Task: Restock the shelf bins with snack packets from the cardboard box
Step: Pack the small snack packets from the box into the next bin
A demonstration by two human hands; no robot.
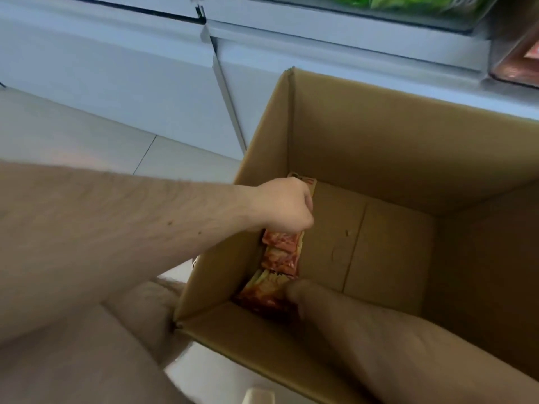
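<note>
A: Where are the snack packets?

B: The orange-red snack packets (281, 252) stand on edge in a row along the left inner wall of the open cardboard box (379, 158). The box sits on the pale tiled floor (87, 135), just in front of the white base of the shelf unit (131, 62).

A: And the hands?

B: Both reach into the box. The left hand (284, 207) is curled around the top of the packets at the far end of the row. The right hand (296, 295) is at the near end, touching the packets, but shadow hides its fingers, so its grip cannot be told.

A: Anything on the shelf?

B: Green packets (408, 2) at the top edge, and a reddish pack (522, 59) at the right.
</note>
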